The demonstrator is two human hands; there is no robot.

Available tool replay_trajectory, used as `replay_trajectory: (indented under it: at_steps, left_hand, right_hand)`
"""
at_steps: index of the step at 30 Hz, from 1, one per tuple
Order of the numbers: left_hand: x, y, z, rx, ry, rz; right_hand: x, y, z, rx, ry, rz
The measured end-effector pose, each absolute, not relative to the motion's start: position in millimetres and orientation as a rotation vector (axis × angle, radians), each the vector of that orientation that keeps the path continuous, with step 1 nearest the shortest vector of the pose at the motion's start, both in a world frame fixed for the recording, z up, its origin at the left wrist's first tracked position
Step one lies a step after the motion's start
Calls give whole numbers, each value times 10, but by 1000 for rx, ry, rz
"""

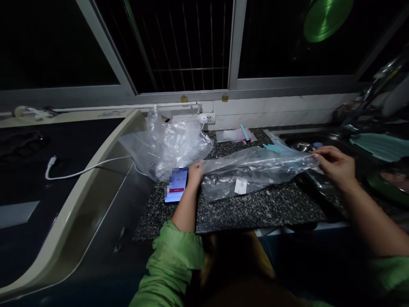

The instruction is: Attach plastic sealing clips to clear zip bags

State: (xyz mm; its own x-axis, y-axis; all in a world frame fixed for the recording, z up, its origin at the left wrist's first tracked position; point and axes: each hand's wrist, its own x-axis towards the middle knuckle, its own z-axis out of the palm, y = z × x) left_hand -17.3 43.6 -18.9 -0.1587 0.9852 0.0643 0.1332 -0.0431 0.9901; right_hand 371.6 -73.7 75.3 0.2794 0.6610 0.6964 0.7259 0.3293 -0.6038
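Observation:
A clear plastic bag [255, 170] with a small white label [240, 186] is stretched sideways above the speckled counter [255, 211]. My left hand [195, 174] is closed on its left end, beside a lit phone [177, 184]. At the opposite end, my right hand [336, 165] pinches the bag's edge between thumb and fingers. Behind my left hand lies a heap of crumpled clear plastic [175, 143]. Light blue strips [277, 147] lie behind the bag, partly covered by it.
A flat clear packet [228, 136] lies near the wall socket [208, 119]. On the right are a sink with a tap [367, 98], a turquoise basket [380, 145] and a green bowl [390, 185]. A white cable [92, 165] crosses the cream-edged panel on the left.

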Motion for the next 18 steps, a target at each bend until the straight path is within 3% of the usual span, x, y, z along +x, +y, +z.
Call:
replay_trajectory:
  at_steps: [6,11,15,18]
  left_hand:
    - [-86,352,-130,1672,1250,1531]
    - [-28,507,246,1672,1289,1543]
    - [-159,400,742,1656,1180,1707]
    - [-371,17,953,1870,1092,1817]
  right_hand:
    - [3690,-655,694,-1382,-1292,51]
    - [3624,-521,990,-1389,-1298,113]
    - [3524,-640,1145,-1227,-1422,-234]
    - [3491,-853,983,-1125,-1563,-411]
